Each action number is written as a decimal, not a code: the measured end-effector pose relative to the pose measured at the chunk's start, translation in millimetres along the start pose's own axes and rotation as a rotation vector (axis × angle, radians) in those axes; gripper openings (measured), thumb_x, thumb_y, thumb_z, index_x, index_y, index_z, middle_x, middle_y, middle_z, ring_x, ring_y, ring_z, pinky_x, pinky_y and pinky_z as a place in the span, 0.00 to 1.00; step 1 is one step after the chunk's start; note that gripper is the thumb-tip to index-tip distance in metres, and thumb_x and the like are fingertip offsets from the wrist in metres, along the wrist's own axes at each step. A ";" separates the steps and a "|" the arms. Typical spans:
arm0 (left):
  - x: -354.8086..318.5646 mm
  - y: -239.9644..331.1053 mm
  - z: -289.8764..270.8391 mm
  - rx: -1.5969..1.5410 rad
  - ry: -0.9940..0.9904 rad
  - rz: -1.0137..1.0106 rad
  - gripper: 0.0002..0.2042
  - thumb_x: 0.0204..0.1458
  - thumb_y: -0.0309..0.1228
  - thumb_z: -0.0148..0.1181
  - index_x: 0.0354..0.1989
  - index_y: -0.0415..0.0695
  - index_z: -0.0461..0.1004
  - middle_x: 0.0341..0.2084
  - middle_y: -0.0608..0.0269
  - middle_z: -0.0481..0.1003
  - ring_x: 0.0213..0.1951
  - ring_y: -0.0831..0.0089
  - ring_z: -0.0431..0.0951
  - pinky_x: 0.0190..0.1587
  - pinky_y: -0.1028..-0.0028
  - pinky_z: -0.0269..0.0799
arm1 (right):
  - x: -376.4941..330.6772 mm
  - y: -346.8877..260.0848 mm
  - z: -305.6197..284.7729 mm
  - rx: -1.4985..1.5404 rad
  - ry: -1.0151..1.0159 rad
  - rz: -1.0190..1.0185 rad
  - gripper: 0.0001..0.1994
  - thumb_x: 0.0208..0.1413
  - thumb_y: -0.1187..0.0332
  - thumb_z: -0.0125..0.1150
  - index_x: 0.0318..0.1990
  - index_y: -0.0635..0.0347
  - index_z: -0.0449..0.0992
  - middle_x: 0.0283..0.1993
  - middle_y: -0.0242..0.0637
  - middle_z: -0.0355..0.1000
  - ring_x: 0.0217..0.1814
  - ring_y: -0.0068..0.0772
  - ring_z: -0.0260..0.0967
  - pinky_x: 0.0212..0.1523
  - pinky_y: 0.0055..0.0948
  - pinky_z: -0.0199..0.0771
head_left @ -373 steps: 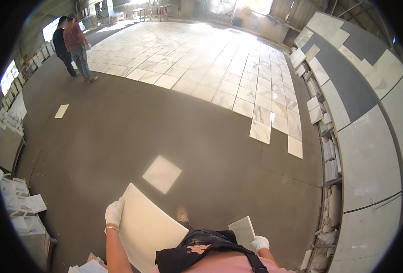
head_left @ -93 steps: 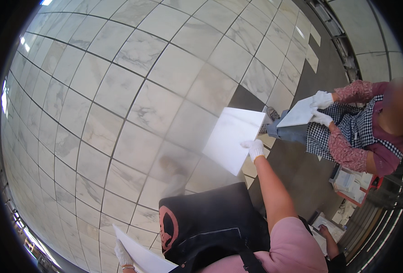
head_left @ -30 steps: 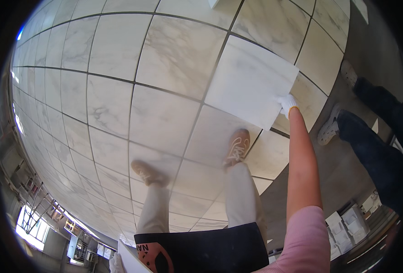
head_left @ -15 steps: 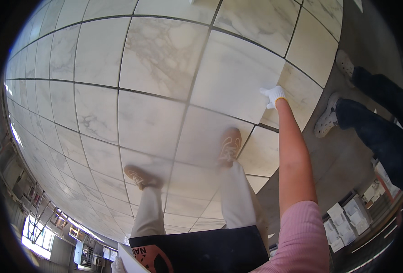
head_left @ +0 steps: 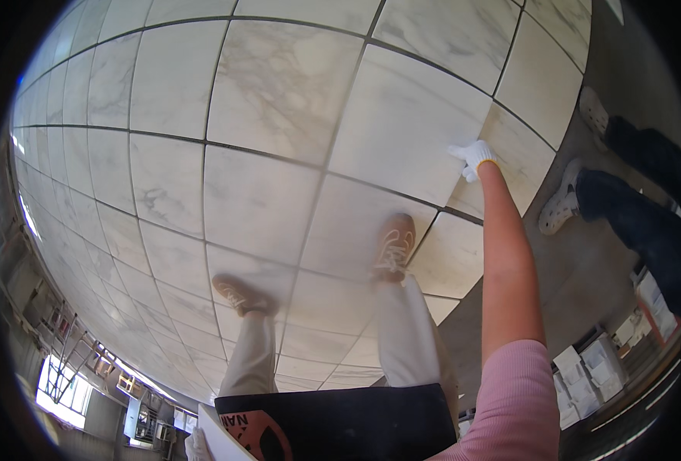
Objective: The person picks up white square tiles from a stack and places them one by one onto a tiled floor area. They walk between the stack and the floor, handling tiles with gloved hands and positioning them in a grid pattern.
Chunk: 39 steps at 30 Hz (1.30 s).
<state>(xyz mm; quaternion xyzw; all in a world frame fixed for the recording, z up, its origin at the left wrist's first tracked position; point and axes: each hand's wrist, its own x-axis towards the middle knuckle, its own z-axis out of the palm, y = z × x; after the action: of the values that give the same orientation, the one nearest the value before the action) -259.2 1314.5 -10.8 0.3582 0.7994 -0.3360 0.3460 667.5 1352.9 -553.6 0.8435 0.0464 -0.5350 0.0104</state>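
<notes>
a: right hand (head_left: pixel 475 159), gloved, at the right edge of the pale tile (head_left: pixel 409 123), one digit reaching across the top! is it grasping?

b: can't tell; whatever goes round or under that edge is hidden. the left hand (head_left: pixel 196 446) reads better: it clasps the second tile (head_left: pixel 216 434), tilted up beside the dark apron (head_left: pixel 348 422).

a: and the pale tile sits where?

b: looks flat, in among the laid tiles (head_left: pixel 283 84), ahead of the right shoe (head_left: pixel 396 244). the brownish tile (head_left: pixel 521 150) is right next to it; meeting or overlapped, i can't say.

a: danger?

b: a pinched finger, i'd judge, if one is tucked beneath and the edge settles. a chip, if it knocks its neighbour. and the second tile could slip if that left clasp slackens as the body leans.

a: which way does the pale one point?

b: about square, so no clear long axis! its left side slants from upper right to lower left, its far side drops rightward, both following the joints.

a: further out?

b: a co-worker's shoes (head_left: pixel 561 206), over on the grey floor (head_left: pixel 578 276).
</notes>
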 end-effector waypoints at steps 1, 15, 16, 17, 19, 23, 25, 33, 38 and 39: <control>0.6 -4.8 0.8 -0.007 -0.008 0.002 0.24 0.68 0.40 0.44 0.68 0.41 0.62 0.59 0.40 0.71 0.60 0.55 0.71 0.64 0.62 0.65 | 0.6 0.7 0.1 0.032 0.027 -0.007 0.30 0.47 0.46 0.74 0.36 0.73 0.80 0.29 0.54 0.78 0.24 0.48 0.77 0.26 0.46 0.79; 22.2 8.9 1.4 -0.071 -0.004 0.085 0.25 0.67 0.50 0.46 0.55 0.37 0.68 0.43 0.50 0.72 0.47 0.66 0.70 0.50 0.68 0.66 | -176.3 89.0 53.4 -0.343 -0.010 -0.206 0.18 0.52 0.55 0.69 0.31 0.64 0.80 0.24 0.42 0.77 0.21 0.35 0.75 0.23 0.36 0.74; 18.4 18.9 -1.5 -0.065 0.021 0.097 0.26 0.67 0.51 0.46 0.52 0.36 0.69 0.41 0.52 0.73 0.44 0.68 0.70 0.48 0.68 0.67 | -215.3 95.4 69.9 -0.235 -0.006 -0.274 0.15 0.54 0.57 0.69 0.32 0.63 0.80 0.25 0.40 0.77 0.22 0.33 0.74 0.23 0.33 0.73; 14.2 29.1 -6.5 -0.054 0.051 0.116 0.27 0.67 0.52 0.46 0.50 0.35 0.71 0.38 0.53 0.73 0.41 0.69 0.71 0.45 0.69 0.68 | -256.9 97.2 84.8 0.008 -0.034 -0.292 0.13 0.55 0.59 0.68 0.33 0.61 0.80 0.26 0.37 0.77 0.22 0.30 0.73 0.23 0.30 0.73; 9.0 50.9 -21.3 -0.038 0.109 0.174 0.29 0.67 0.54 0.45 0.45 0.33 0.73 0.33 0.56 0.74 0.36 0.71 0.72 0.40 0.70 0.69 | -339.5 80.2 106.8 0.333 -0.114 -0.176 0.11 0.57 0.61 0.66 0.36 0.59 0.80 0.32 0.37 0.78 0.30 0.34 0.74 0.33 0.35 0.74; 6.9 88.9 -63.1 -0.215 0.024 0.177 0.31 0.66 0.54 0.48 0.42 0.28 0.75 0.34 0.44 0.74 0.38 0.60 0.73 0.44 0.61 0.69 | -522.5 0.3 157.7 0.826 -0.546 -0.177 0.14 0.65 0.62 0.57 0.51 0.61 0.73 0.43 0.39 0.77 0.44 0.36 0.75 0.42 0.34 0.77; 6.3 102.8 -79.2 -0.303 0.033 0.293 0.32 0.66 0.54 0.48 0.43 0.28 0.75 0.33 0.45 0.74 0.37 0.59 0.73 0.43 0.60 0.69 | -613.8 -42.9 171.4 0.945 -1.056 -0.046 0.19 0.69 0.64 0.52 0.63 0.62 0.66 0.50 0.39 0.75 0.48 0.34 0.75 0.43 0.31 0.77; -13.0 151.6 -149.0 -0.266 0.030 0.588 0.36 0.63 0.60 0.46 0.35 0.29 0.76 0.24 0.52 0.74 0.32 0.66 0.73 0.38 0.62 0.69 | -814.4 -143.2 192.0 0.327 -1.431 -0.397 0.30 0.62 0.50 0.62 0.61 0.67 0.70 0.51 0.43 0.75 0.53 0.32 0.73 0.48 0.35 0.75; -37.8 193.8 -189.2 -0.196 0.000 0.682 0.39 0.59 0.65 0.46 0.29 0.31 0.76 0.18 0.56 0.72 0.29 0.71 0.72 0.34 0.63 0.68 | -823.3 -146.9 210.2 0.267 -1.266 -0.235 0.16 0.53 0.62 0.70 0.42 0.67 0.82 0.41 0.44 0.81 0.44 0.36 0.80 0.46 0.37 0.79; -41.4 199.8 -196.5 -0.147 0.022 0.712 0.39 0.57 0.66 0.47 0.32 0.32 0.78 0.21 0.52 0.76 0.30 0.67 0.75 0.37 0.63 0.69 | -824.0 -145.7 209.7 0.310 -1.301 -0.433 0.13 0.52 0.68 0.69 0.41 0.68 0.82 0.42 0.44 0.82 0.45 0.35 0.80 0.46 0.36 0.79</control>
<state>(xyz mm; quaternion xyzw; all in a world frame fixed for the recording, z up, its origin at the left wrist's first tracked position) -138.8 1558.2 69.4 0.5917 0.6503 -0.1325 0.4576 116.7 1428.7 105.9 0.3156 0.1207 -0.9216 -0.1911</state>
